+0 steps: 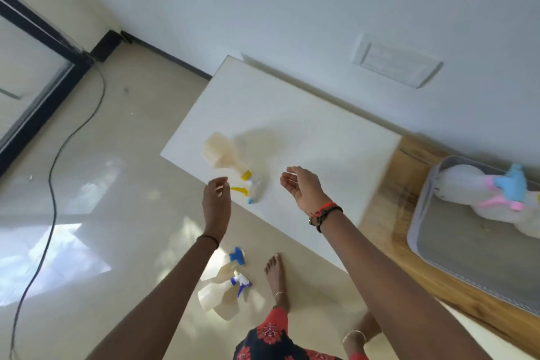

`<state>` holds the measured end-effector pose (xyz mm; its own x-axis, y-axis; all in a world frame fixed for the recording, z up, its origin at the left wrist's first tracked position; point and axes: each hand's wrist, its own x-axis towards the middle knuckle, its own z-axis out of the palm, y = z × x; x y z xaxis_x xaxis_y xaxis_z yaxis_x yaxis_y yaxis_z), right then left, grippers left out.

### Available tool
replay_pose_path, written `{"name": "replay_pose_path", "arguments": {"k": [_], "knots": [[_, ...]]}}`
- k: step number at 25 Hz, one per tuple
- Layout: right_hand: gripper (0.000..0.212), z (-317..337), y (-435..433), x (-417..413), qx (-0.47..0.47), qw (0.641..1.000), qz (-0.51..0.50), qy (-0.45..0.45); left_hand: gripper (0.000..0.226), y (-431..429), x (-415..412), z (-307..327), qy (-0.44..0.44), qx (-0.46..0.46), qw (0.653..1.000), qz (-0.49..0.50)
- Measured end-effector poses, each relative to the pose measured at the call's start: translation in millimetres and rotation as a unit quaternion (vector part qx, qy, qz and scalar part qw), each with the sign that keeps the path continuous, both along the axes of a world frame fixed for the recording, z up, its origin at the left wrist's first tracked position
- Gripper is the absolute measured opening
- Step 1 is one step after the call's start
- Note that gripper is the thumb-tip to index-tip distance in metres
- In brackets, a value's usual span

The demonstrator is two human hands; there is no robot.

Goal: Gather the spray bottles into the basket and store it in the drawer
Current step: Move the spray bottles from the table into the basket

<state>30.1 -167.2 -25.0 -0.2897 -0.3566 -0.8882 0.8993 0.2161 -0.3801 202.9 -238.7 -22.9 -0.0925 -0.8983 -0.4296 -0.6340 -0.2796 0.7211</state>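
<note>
A translucent spray bottle with a yellow trigger (226,159) lies on its side near the front edge of the white tabletop (306,137). My left hand (216,199) hovers just left of its nozzle, fingers apart and empty. My right hand (302,188) is open over the tabletop, a little to the right of the bottle. Two more spray bottles with blue triggers (225,286) lie on the floor beside my foot. At the right, a grey basket (420,213) on a wooden surface (388,213) holds white bottles with blue and pink sprayers (479,187).
A black cable (52,184) snakes over the glossy tiled floor at the left. A dark-framed glass door (35,90) stands at the far left. The table backs onto a white wall with a wall plate (397,64). My bare feet (276,278) stand near the table.
</note>
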Motion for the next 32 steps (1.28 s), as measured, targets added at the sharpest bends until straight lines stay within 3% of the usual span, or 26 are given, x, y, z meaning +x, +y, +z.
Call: {"name": "replay_pose_path", "arguments": {"k": [4, 7, 12, 17, 23, 26, 30, 32], "knots": [[0.024, -14, -78, 21, 0.021, 0.983, 0.160, 0.088, 0.048, -71, 23, -19, -0.078, -0.074, 0.985, -0.135], [0.031, -30, -122, 31, 0.057, 0.932, 0.306, 0.183, 0.077, -103, 21, -32, -0.105, -0.074, 0.971, -0.202], [0.040, -56, -162, 36, 0.053, 0.886, 0.402, 0.226, 0.102, -139, 7, -57, -0.124, -0.068, 0.946, -0.290], [0.035, -73, -169, 28, 0.028, 0.910, 0.382, 0.158, 0.094, -160, -2, -66, -0.123, -0.038, 0.945, -0.299], [0.024, -65, -147, 9, -0.005, 0.901, 0.415, 0.123, 0.091, -150, 7, -56, -0.079, 0.016, 0.961, -0.266], [0.025, -54, -122, -14, -0.046, 0.883, 0.456, 0.104, 0.094, -130, 12, -43, -0.015, 0.077, 0.970, -0.232], [0.032, -35, -84, -43, -0.057, 0.826, 0.555, 0.082, 0.089, -96, 15, -30, 0.067, 0.164, 0.964, -0.199], [0.031, -25, -62, -55, -0.065, 0.821, 0.563, 0.071, 0.083, -76, 10, -23, 0.094, 0.193, 0.957, -0.196]]}}
